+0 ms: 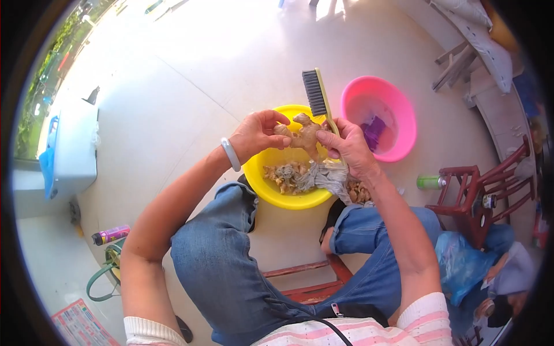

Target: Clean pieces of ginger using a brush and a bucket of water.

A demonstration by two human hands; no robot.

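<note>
A knobbly ginger root [306, 135] is held up over a yellow plastic basin [255, 184]. My left hand [257, 134], with a pale bangle at the wrist, has its thumb and fingers around the root's left knob. My right hand [352, 145] grips the root's right side and also the handle of a brush. That brush [315, 93] points upward, its dark bristles facing left and clear of the root. Below, in the basin, lie more ginger pieces [294, 186] in water. A wet grey cloth or bag [331, 175] hangs over the basin's right rim.
Beyond my right hand stands a pink basin [409, 125] holding water and a purple cloth [375, 132]. More ginger [358, 192] lies beside my right foot. A red wooden chair [465, 203], a green can [428, 181] and another person's sleeve [515, 266] are at right. A spray can [111, 235] lies left.
</note>
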